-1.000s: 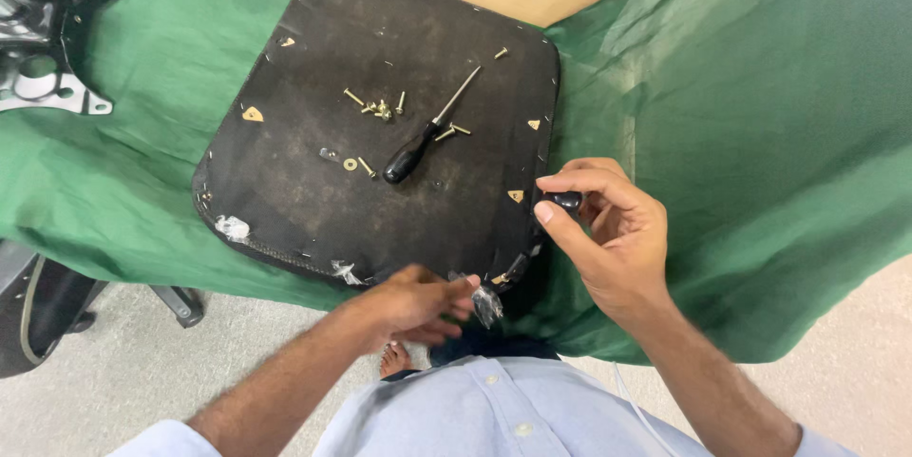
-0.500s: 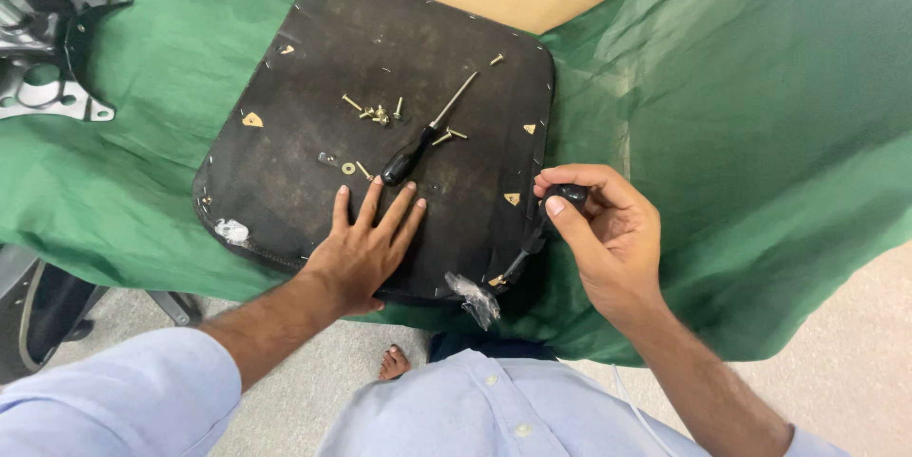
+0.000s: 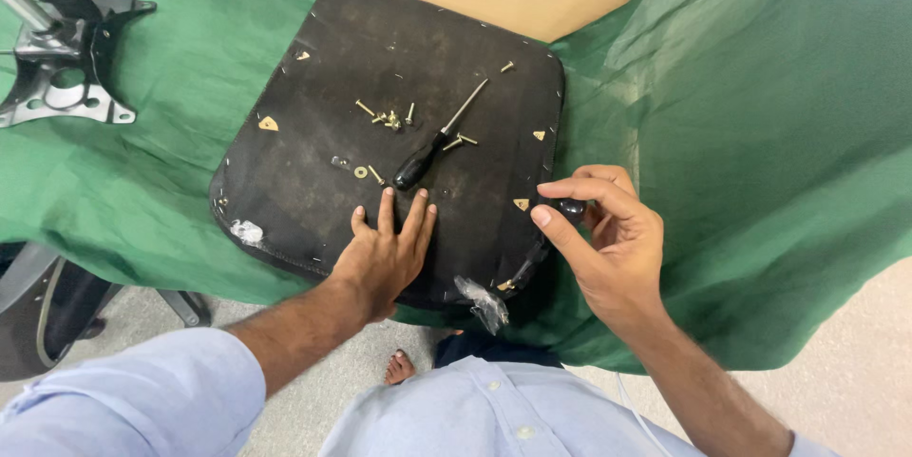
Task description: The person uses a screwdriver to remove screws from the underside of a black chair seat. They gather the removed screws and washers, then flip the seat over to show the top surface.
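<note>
Left hand (image 3: pixel 388 253) is lying flat, fingers spread, on the black seat pad (image 3: pixel 380 58), a rounded-square panel with a dusty, matte underside. Right hand (image 3: pixel 608 238) is pinching a small black knob (image 3: pixel 571 209) between thumb and fingertips at the pad's right edge. A black-handled screwdriver (image 3: pixel 432 148) and loose brass screws (image 3: pixel 388 118) are resting mid-pad. A wrinkled green cloth (image 3: pixel 760 134) is draping the table; a grey metal chair base (image 3: pixel 57 77) is sitting at far left.
</note>
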